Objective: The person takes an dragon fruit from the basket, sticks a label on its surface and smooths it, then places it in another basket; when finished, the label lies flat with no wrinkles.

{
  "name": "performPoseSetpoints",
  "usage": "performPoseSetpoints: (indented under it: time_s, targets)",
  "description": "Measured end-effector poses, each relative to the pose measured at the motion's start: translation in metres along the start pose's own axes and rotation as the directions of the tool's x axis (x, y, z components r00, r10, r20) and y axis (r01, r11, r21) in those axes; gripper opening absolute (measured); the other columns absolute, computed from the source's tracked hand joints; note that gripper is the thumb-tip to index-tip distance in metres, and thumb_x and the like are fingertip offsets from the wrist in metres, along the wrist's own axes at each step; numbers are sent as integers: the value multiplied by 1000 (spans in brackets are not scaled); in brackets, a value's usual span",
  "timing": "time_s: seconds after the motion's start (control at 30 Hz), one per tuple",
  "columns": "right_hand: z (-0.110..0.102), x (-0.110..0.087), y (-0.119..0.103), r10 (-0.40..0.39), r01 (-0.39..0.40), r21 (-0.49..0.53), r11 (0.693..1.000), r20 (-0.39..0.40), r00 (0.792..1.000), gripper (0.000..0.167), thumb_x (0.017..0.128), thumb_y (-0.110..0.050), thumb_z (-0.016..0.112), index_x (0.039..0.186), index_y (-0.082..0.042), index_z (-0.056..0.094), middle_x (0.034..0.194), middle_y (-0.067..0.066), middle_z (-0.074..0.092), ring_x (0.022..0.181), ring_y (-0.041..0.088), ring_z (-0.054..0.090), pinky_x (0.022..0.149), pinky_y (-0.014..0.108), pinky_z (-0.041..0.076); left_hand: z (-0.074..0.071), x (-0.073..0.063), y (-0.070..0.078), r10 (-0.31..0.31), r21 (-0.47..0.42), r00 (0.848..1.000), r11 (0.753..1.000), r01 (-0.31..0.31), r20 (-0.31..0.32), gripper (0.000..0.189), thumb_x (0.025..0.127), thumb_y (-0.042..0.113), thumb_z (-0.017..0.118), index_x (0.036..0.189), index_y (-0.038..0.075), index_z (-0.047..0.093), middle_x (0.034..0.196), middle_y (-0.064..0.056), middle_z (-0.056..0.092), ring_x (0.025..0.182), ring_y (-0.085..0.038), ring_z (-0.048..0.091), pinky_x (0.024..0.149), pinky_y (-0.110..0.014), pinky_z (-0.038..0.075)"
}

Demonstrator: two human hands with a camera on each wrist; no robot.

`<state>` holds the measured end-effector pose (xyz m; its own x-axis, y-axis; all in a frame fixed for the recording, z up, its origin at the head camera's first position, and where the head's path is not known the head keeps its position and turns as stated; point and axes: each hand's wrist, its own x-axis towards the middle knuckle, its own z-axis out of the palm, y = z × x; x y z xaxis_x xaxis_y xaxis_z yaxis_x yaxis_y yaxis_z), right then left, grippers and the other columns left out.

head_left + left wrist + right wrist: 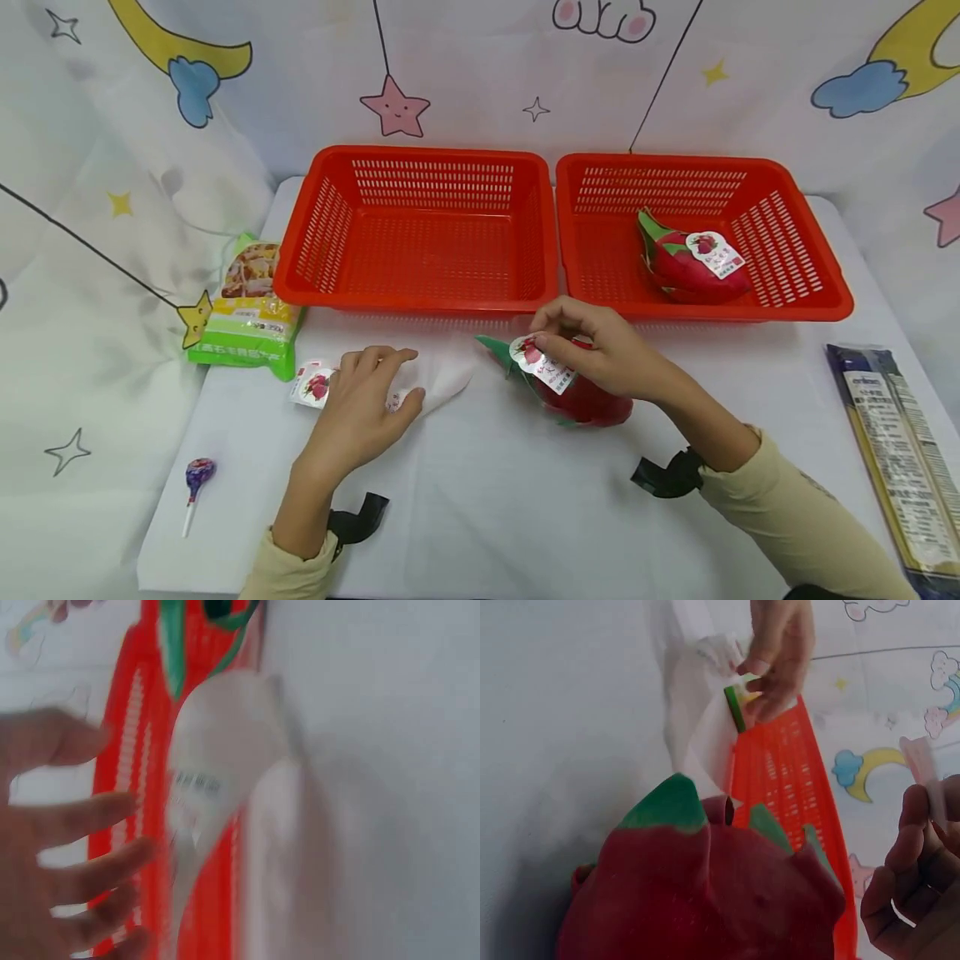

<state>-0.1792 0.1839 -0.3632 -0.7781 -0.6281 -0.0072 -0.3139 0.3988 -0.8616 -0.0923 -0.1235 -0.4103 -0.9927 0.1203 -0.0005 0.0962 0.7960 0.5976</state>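
My right hand (611, 354) pinches a label sticker (542, 365) with a dragon fruit picture between thumb and fingers. Just beneath it lies a red dragon fruit (592, 408) with green leaf tips, overlapped by the sticker in the head view. In the right wrist view the sticker (928, 780) sticks up edge-on from the fingertips, beside the fruit (705, 892). My left hand (360, 417) hovers with loosely spread fingers over a curled white label strip (450, 375), hiding part of it. A printed label (309, 385) shows left of that hand. The strip (225, 727) is blurred in the left wrist view.
Two red baskets (420, 307) stand side by side at the back; the right one holds another dragon fruit (690, 271) bearing a label. A green snack bag (251, 325) and a lollipop (199, 472) lie left. A long packet (900, 458) lies along the right edge.
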Motion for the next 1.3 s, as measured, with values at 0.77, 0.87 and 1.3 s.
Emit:
performPoseSetpoints:
  time_s: [0.77,0.87,1.3]
  targets:
    - [-16,-26,12,12,-10,-88,996,15,1000,16,96,-12,70,110,-17,67,85,-7,64,80,13,59,67,25,52,54,50,99,276,-386,957,876,-289,-90,13,98,18,64,87,13,67,72,4,58,74,-18,53,66,-24,40]
    - [-22,-32,15,50,-47,-117,992,22,998,17,95,-16,71,112,-19,66,81,-6,61,75,14,57,63,25,49,63,54,104,272,-375,960,884,-278,-71,14,96,18,64,84,13,67,73,3,58,73,-18,52,67,-24,39]
    - [-28,-44,27,160,-153,-166,974,30,987,21,92,-21,76,109,-17,64,75,-3,56,68,12,55,58,23,49,96,56,109,280,-166,954,941,-294,-106,20,92,27,71,83,12,61,81,-1,60,77,-15,51,69,-24,37]
